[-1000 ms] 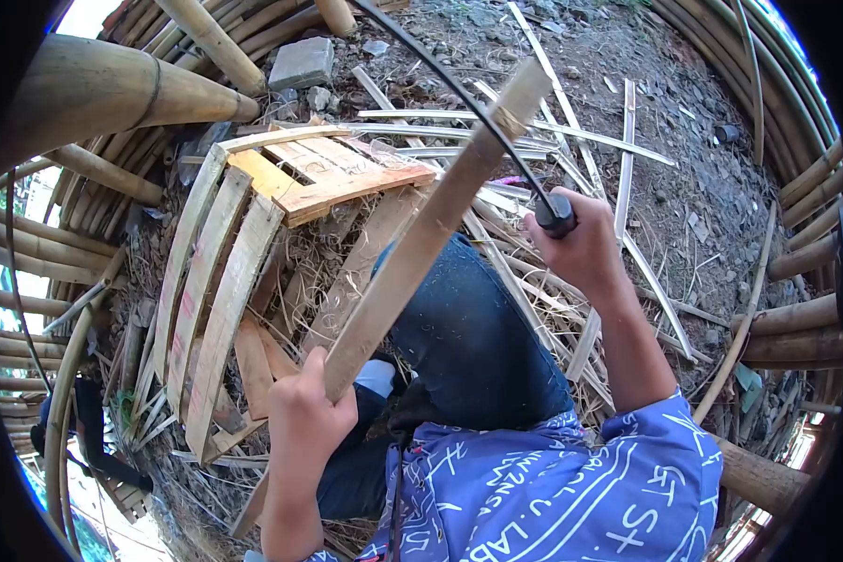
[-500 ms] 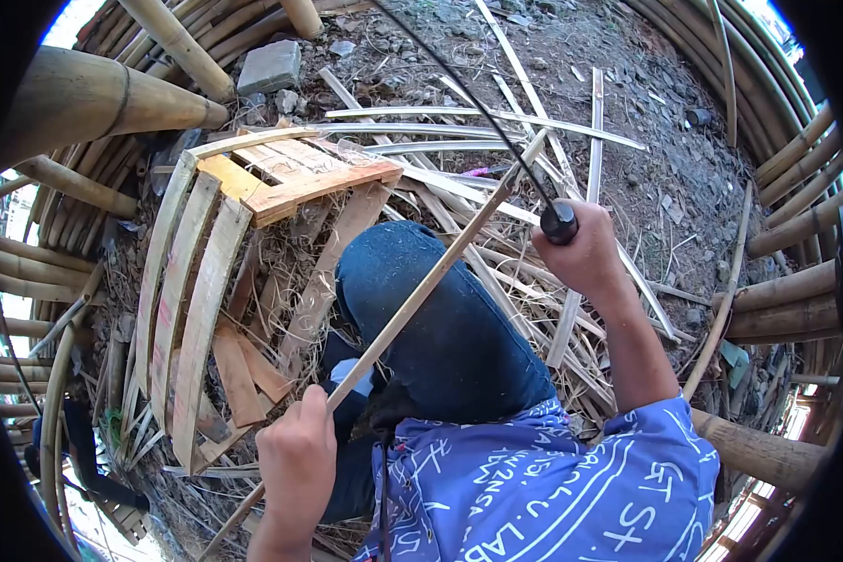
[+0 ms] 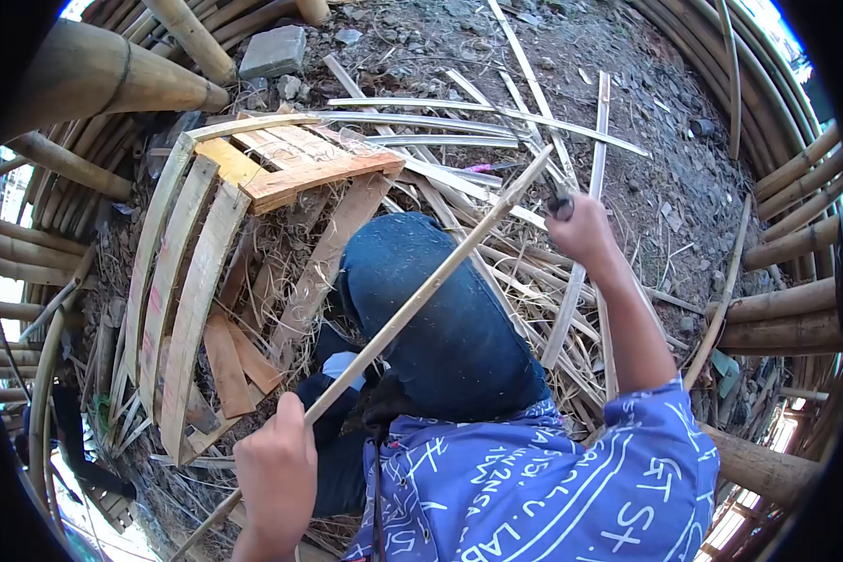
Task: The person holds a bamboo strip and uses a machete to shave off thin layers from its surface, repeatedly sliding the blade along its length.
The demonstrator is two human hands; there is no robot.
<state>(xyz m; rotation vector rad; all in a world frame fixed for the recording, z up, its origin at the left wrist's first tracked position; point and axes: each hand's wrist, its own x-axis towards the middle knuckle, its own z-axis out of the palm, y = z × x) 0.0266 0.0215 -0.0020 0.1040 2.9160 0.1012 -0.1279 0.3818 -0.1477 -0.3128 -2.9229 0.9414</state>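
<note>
My left hand (image 3: 273,461) is closed around a long bamboo strip (image 3: 429,286), which runs slantwise across my bent knee, its pale tip up beside my right hand. A shorter length of the strip sticks out below the left fist. My right hand (image 3: 586,230) grips the dark handle (image 3: 560,205) of a long-bladed knife, just right of the strip's upper end. The blade is blurred and hard to make out. A slatted wooden crate (image 3: 323,172) stands left of my knee.
Several split bamboo strips (image 3: 482,120) and curled shavings lie on the ground ahead and under my right arm. A grey block (image 3: 273,52) sits at the upper left. Thick bamboo poles (image 3: 103,80) flank both sides. A pink-handled item (image 3: 485,168) lies among the strips.
The knife has swung: its blade stretched far forward and left before, and now is hardly visible. My right hand shifted slightly right, while my left hand and the strip moved down-left.
</note>
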